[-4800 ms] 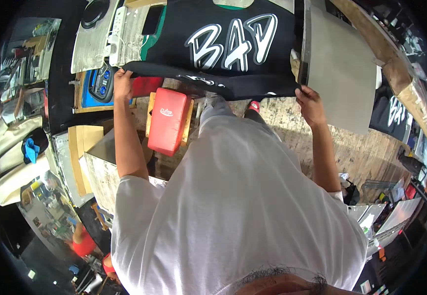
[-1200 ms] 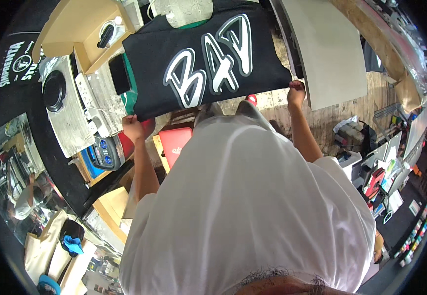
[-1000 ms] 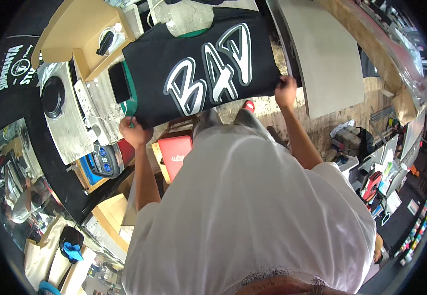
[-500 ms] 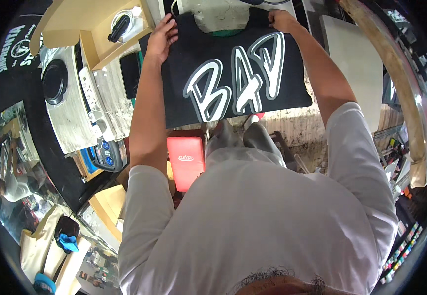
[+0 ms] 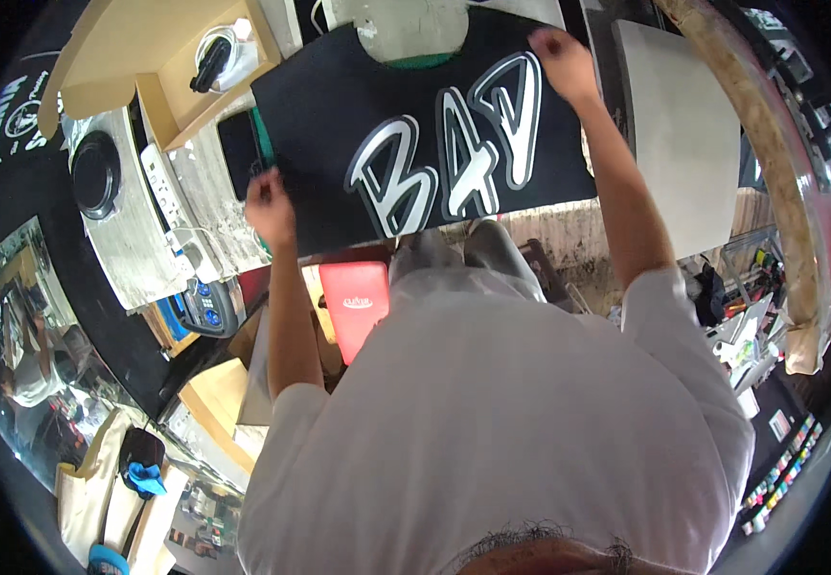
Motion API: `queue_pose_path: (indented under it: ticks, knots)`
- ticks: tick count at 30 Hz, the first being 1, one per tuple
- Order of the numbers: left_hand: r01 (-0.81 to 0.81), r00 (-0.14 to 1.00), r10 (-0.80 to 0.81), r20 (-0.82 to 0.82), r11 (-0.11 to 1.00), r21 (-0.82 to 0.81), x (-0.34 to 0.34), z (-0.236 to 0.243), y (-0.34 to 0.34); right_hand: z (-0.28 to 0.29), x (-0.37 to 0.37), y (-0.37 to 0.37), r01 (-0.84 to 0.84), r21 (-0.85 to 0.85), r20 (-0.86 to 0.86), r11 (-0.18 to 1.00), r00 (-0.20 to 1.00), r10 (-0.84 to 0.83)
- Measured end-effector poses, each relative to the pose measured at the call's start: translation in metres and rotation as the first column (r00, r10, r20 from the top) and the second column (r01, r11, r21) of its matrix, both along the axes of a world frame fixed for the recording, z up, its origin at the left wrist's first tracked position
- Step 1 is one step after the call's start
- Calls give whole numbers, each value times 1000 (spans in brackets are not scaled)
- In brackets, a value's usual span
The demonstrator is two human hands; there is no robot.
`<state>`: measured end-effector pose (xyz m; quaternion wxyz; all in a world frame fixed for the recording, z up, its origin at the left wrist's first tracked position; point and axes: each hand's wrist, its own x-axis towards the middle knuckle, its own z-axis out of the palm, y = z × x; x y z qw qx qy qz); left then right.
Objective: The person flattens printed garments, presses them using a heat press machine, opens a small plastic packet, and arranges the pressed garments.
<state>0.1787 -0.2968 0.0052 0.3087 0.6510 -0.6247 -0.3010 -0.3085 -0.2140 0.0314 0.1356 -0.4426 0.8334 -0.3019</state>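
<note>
A black shirt [image 5: 319, 144] with large white, grey-shaded lettering lies spread over a board, its round neckline at the far side. A green strip shows under its neckline and along its left edge. My left hand [image 5: 272, 211] is at the shirt's left edge, fingers drawn together in a pinch; whether cloth is between them is hidden. Over the far right shoulder of the shirt is my right hand [image 5: 569, 69], its fingertips smeared by motion, so its grip does not show.
On the left are an open cardboard box [image 5: 152, 105] with a coiled white cable, a dark phone-like slab [image 5: 239, 153], a white power strip [image 5: 159, 187] and a round black dish [image 5: 96, 174]. A pale board [image 5: 679, 134] stands right. A red case [image 5: 354, 305] sits below the shirt.
My left hand has come down from the shirt's far left shoulder to its left edge. My right hand has shifted slightly nearer. In view, the shirt has moved slightly left.
</note>
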Motion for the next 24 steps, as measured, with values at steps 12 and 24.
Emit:
queue_pose_path:
  ticks: [12, 24]
  knots:
    - [-118, 992, 120, -33, 991, 67, 102, -45, 135, -99, 71, 316, 520, 276, 585, 808, 577, -571]
    - [-209, 978, 207, -28, 970, -122, 106, -53, 103, -109, 53, 304, 660, 182, 740, 729, 396, -543]
